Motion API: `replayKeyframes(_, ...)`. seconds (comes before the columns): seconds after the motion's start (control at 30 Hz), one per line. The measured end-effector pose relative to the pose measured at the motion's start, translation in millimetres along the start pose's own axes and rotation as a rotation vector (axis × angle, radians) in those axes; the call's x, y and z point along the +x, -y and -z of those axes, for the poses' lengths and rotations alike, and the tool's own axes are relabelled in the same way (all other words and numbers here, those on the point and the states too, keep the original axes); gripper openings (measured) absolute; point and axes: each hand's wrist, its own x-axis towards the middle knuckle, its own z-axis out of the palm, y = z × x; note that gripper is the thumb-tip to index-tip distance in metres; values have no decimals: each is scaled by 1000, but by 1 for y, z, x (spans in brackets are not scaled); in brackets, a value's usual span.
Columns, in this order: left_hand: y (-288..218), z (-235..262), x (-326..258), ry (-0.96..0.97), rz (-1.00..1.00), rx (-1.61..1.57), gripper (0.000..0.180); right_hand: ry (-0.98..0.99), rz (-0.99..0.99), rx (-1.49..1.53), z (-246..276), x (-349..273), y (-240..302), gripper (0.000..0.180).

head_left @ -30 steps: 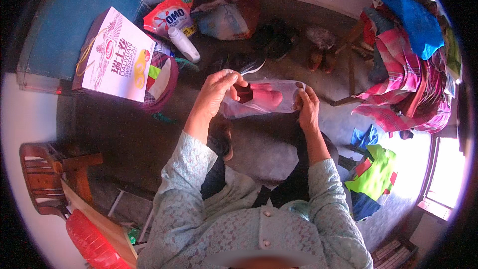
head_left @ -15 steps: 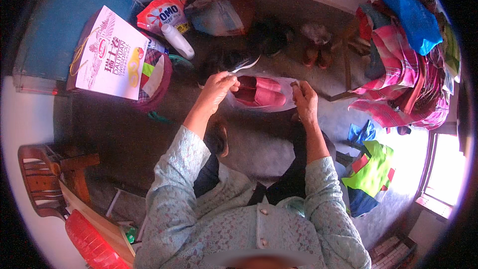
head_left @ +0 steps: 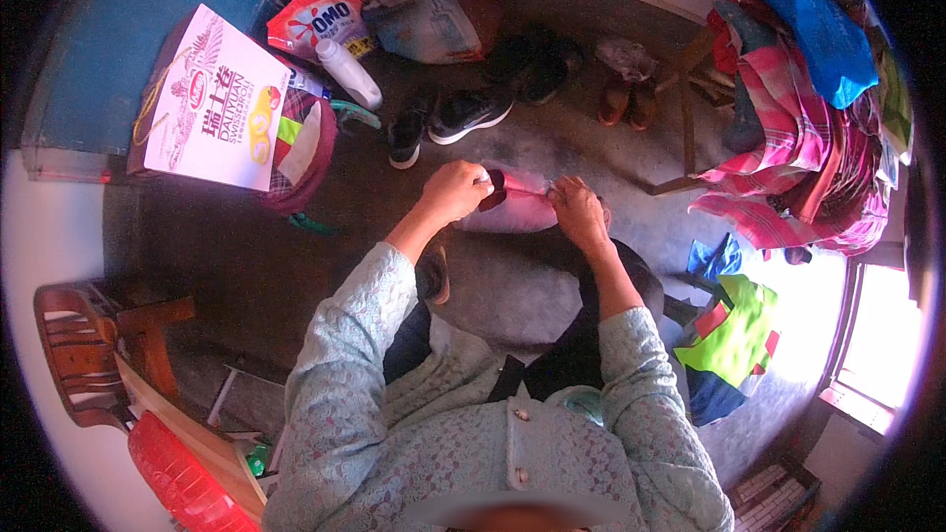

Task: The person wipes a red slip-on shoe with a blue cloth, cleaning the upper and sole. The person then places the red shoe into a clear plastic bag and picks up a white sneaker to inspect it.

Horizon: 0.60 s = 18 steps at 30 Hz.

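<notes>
A pair of red shoes (head_left: 522,199) hangs in front of me inside a clear plastic bag (head_left: 524,223). Gathered plastic covers much of the pair, and a dark shoe opening shows beside my left fingers. My left hand (head_left: 457,191) is closed in a pinch on the bag's left side. On the opposite side, my right hand (head_left: 581,209) has its fingers closed on the bag's upper edge. The floor shows beneath my hands.
Black sneakers (head_left: 471,114) lie on the floor ahead, with small brown shoes (head_left: 627,104) farther right. A pink-and-white carton (head_left: 212,103), a detergent pouch (head_left: 317,18) and a white bottle (head_left: 348,74) stand left. Clothes (head_left: 788,128) are heaped right, near a yellow-green garment (head_left: 734,330).
My hands have come closer together, the right one moving left. The bag's loose strip above my left hand is no longer raised, and the plastic is drawn more closely over the shoes.
</notes>
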Motion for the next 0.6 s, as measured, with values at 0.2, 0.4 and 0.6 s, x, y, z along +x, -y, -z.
replayKeyframes(0.2,-2,-3,2,28,48,96,22,107,-130,-117,1,-3,6,19)
replayKeyframes(0.4,28,-26,4,5,99,244,21,311,-188,-283,-28,-8,-17,25)
replayKeyframes(0.6,65,-54,2,97,374,343,30,314,-255,-133,-73,-13,-43,30)
